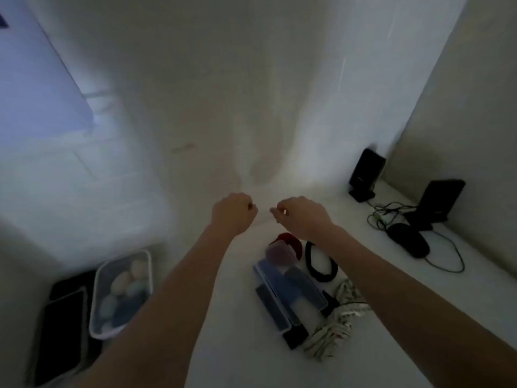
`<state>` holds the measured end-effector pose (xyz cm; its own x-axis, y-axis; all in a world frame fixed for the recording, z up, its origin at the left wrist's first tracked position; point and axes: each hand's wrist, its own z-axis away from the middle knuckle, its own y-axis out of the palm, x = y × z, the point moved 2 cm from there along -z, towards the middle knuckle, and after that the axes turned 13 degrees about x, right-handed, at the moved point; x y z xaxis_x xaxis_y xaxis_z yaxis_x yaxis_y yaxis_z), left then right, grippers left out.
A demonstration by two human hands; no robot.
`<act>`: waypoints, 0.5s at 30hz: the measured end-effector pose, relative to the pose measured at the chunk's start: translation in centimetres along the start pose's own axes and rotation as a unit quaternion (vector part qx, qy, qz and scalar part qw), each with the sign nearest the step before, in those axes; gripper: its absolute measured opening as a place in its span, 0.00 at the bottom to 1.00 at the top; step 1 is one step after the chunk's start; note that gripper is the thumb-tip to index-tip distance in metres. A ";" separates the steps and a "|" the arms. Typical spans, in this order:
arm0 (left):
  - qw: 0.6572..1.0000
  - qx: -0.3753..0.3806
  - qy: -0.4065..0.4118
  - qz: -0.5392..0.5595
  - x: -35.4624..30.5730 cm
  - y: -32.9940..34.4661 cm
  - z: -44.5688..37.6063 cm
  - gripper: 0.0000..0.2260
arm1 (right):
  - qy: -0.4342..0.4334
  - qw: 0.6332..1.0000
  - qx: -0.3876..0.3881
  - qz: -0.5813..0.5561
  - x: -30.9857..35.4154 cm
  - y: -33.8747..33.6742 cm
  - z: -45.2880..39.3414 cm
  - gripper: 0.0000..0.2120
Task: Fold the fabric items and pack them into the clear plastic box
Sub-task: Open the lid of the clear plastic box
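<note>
A large white fabric [223, 107] fills the upper view, blurred and with folds running down to my hands. My left hand [233, 214] and my right hand [300, 217] are held close together above the white table, each with curled fingers pinching the fabric where it gathers between them. At the lower left stands a clear plastic box [96, 303] holding several rolled pale and blue fabric items. A second, narrow clear case [291, 292] with dark blue contents lies below my right hand.
A red item [288, 239], a black band [319, 264] and a coil of pale rope [335, 326] lie around the narrow case. Two black speakers [365, 175] [439, 203], a mouse [408, 239] and cables sit at the right. A dark flat device [61, 331] lies left of the box.
</note>
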<state>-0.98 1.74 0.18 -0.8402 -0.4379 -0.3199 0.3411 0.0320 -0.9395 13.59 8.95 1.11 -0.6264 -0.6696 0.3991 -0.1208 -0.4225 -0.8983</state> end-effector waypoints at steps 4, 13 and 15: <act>0.997 0.067 -0.011 0.029 3.2 5.0 -0.4 0.12 | 0.006 0.996 0.074 -0.057 -3.1 6.5 -0.1 0.13; 0.929 0.313 0.001 0.198 6.8 10.4 -1.8 0.13 | -0.099 0.985 -0.019 -0.137 -6.4 14.6 0.3 0.03; 0.915 0.345 0.012 0.207 6.9 10.6 -1.8 0.11 | -0.109 0.983 -0.052 -0.135 -6.2 14.7 0.5 0.03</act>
<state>-3.90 0.73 -12.16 -0.5855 -0.4958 -0.6414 0.8101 -0.3889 -0.4388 16.06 6.63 -14.49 -0.3813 -0.6613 0.6460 -0.3448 -0.5466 -0.7631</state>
